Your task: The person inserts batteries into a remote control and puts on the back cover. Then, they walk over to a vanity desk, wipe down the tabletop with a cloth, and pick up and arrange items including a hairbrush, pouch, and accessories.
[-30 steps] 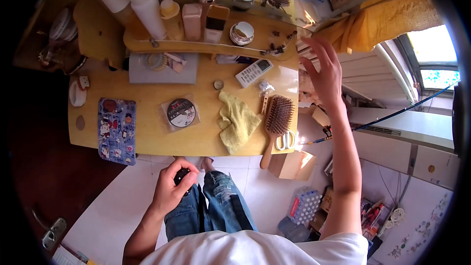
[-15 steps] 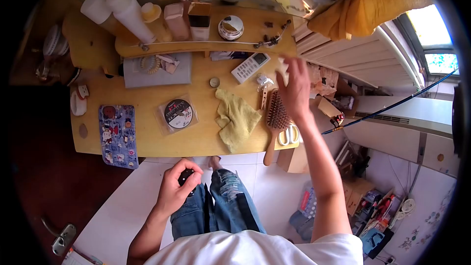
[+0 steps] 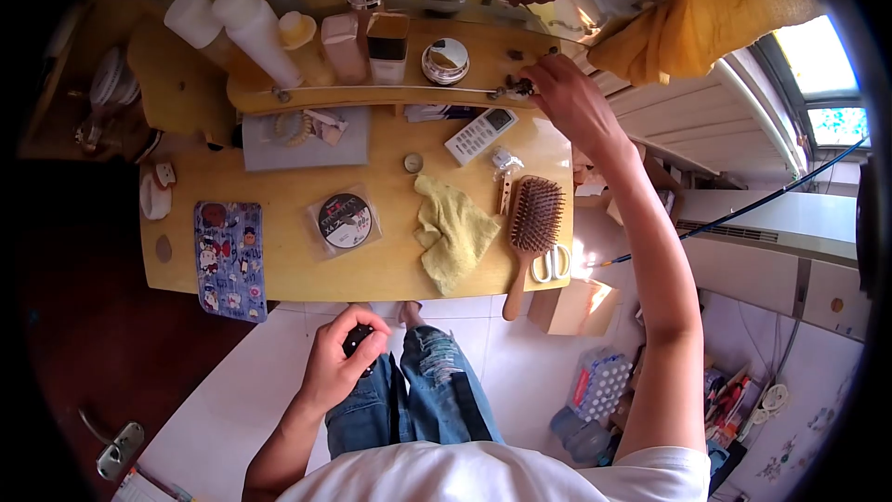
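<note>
Half a second ago the right hand (image 3: pixel 571 98) was a blur by the paddle hairbrush (image 3: pixel 536 216); now it has reached the right end of the wooden shelf (image 3: pixel 488 54), fingers drawn together at a small dark trinket (image 3: pixel 521 87). Whether they grip it, I can't tell. The left hand (image 3: pixel 339 358) keeps its place above the jeans (image 3: pixel 437 372), fingers curled closely round a white-dotted black object (image 3: pixel 357 338).

There are two white-capped bottles (image 3: pixel 262 40), one hairbrush (image 3: pixel 536 216), one remote (image 3: pixel 480 136) and one white-dotted black object (image 3: pixel 355 338).
</note>
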{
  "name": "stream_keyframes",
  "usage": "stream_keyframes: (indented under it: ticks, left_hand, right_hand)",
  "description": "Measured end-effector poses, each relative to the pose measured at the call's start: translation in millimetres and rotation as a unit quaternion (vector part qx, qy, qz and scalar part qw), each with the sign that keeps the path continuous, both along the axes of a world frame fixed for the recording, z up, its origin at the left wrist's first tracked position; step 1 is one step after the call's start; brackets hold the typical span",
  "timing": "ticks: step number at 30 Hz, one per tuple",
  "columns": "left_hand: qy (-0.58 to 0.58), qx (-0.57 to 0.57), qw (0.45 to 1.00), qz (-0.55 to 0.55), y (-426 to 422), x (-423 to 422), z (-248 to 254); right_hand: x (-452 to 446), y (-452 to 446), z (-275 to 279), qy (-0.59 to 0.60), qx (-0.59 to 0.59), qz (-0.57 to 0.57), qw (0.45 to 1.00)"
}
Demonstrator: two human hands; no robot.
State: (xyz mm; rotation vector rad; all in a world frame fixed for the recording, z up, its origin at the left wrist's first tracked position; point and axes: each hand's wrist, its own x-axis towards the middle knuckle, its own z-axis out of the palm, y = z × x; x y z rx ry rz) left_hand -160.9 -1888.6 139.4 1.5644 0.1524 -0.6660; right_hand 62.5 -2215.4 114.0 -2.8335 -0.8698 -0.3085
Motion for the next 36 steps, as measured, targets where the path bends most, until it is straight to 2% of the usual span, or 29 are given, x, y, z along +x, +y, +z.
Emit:
stream_keyframes:
  ticks: [8,11,17,20,21,23,24,25,27,30,32,36]
  left_hand:
    - [-0.020,-0.007,1.000,-0.001,-1,-2,-4]
    - [-0.011,-0.007,1.000,0.001,0,-1,-3]
    - [-0.006,0.000,1.000,0.002,0,1,2]
    - [-0.013,-0.002,1.000,0.010,5,-1,1]
    - [-0.019,0.002,1.000,0.020,7,-3,-2]
    - [-0.005,0.009,1.000,0.018,10,-3,-6]
    - [-0.006,0.009,1.000,0.016,10,-2,-8]
    - [-0.005,0.004,1.000,0.017,9,-1,-8]
    - [-0.003,-0.006,1.000,0.016,5,1,-7]
    - [-0.007,0.008,1.000,0.010,0,5,-4]
    - [-0.015,0.011,1.000,0.006,0,5,-5]
    - [-0.009,0.017,1.000,0.000,-3,2,-12]
  right_hand:
    - [3,3,5,0.010,0.013,0.020,1.000]
    - [6,1,7,0.070,-0.002,0.011,0.997]
    - [-1,11,4,0.133,0.046,-0.050,0.989]
    - [-24,10,19,0.044,0.118,-0.112,0.986]
    - [-36,11,22,0.050,0.152,-0.144,0.977]
    - [-71,23,12,0.224,0.181,-0.223,0.931]
    - [-90,21,-16,0.222,0.164,-0.137,0.951]
    - [-110,28,-33,0.187,0.083,-0.095,0.974]
    - [-146,61,-48,0.230,0.068,-0.099,0.966]
    - [-181,96,-65,0.205,0.132,-0.078,0.967]
    - [-176,92,-76,0.169,0.150,-0.137,0.965]
    - [-117,50,-83,0.022,0.100,-0.272,0.957]
